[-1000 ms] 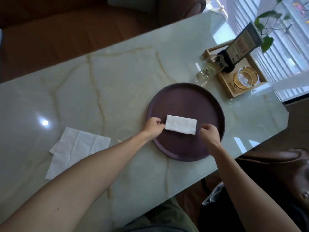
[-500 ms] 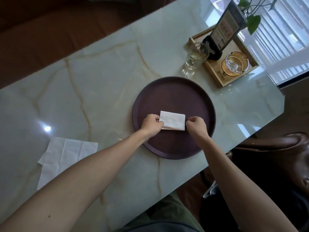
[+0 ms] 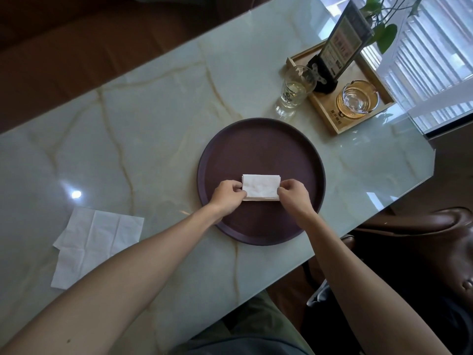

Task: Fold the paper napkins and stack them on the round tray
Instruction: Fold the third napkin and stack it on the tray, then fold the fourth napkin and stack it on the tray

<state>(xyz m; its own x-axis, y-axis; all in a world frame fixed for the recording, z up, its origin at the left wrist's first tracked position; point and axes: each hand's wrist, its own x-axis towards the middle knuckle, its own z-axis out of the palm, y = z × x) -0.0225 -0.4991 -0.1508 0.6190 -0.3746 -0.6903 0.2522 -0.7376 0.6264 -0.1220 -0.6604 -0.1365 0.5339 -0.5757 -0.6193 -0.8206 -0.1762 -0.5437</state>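
Folded napkin (image 3: 261, 187) white, lying flat on the near half of the round tray (image 3: 261, 147), a dark purplish-brown disc on the marble table (image 3: 158, 119). Pinched at its left end by the left hand (image 3: 228, 195), fingers curled round the edge; pinched at its right end by the right hand (image 3: 293, 194), thumb and fingers closed on the paper. Both forearms reaching in from the near edge of the table, wrists over the tray's near rim.

Well to the left, near the table's front edge, unfolded napkins (image 3: 96, 242) spread flat on the marble, creased into squares, one sheet overlapping another, apart from the tray.

Beyond the tray, to the right, a drinking glass (image 3: 297, 89) standing upright on the marble, just beside a wooden tray (image 3: 330, 116). On that wooden tray, a glass ashtray with a gold rim (image 3: 357, 99) and an upright menu card in a black holder (image 3: 340, 47). Farther still, green plant leaves (image 3: 386, 37) against window blinds (image 3: 435, 47).
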